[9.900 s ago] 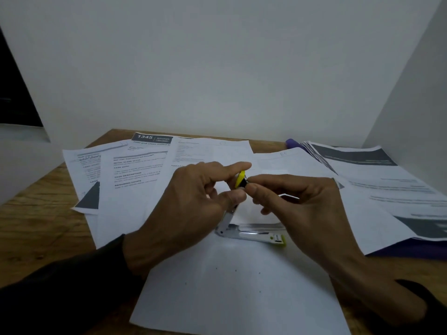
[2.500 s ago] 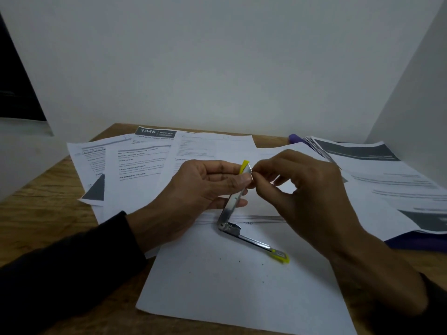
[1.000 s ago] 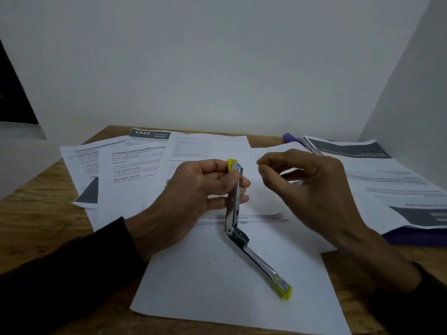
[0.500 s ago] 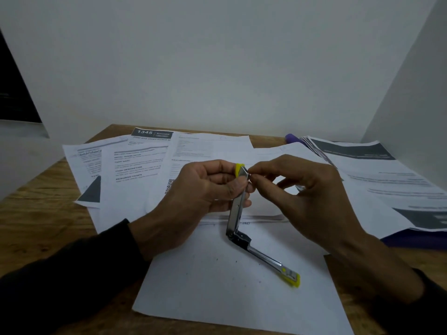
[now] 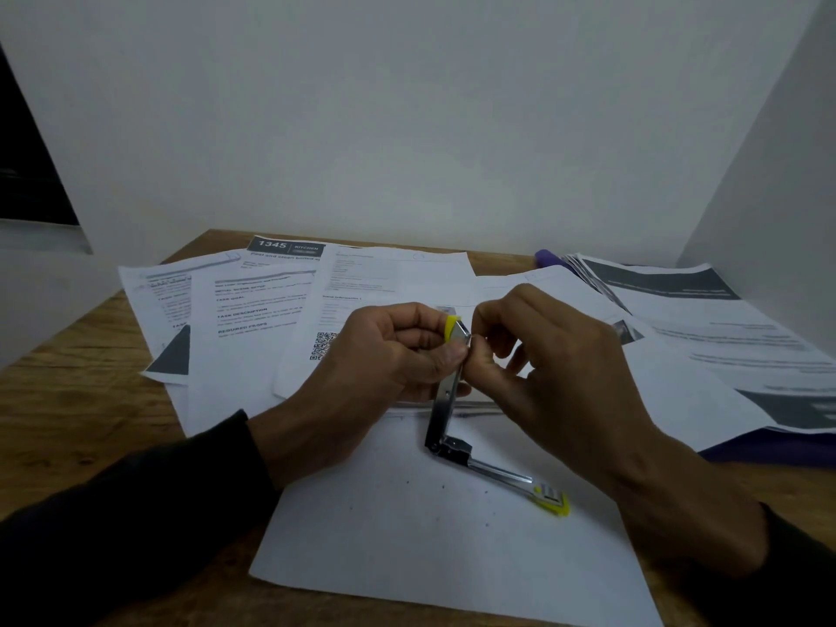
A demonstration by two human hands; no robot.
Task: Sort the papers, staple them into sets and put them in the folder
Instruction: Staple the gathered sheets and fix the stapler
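Observation:
A small metal stapler (image 5: 445,402) with yellow ends is swung wide open over a blank white sheet (image 5: 434,527). My left hand (image 5: 384,364) grips its raised arm near the yellow tip. Its other arm lies flat on the sheet, pointing right. My right hand (image 5: 543,355) pinches at the top of the raised arm with thumb and forefinger; what it pinches is too small to make out. Printed papers (image 5: 253,310) are spread across the desk behind my hands. A purple folder (image 5: 769,450) lies under a stack of papers (image 5: 724,323) on the right.
The wooden desk (image 5: 81,400) is boxed in by white walls at the back and right. Bare wood shows at the left and along the front edge. A dark opening sits at the far left.
Over the last second my right hand came back from a small gap to the stapler's raised tip and pinches there. The stapler's lower arm has shifted slightly on the sheet.

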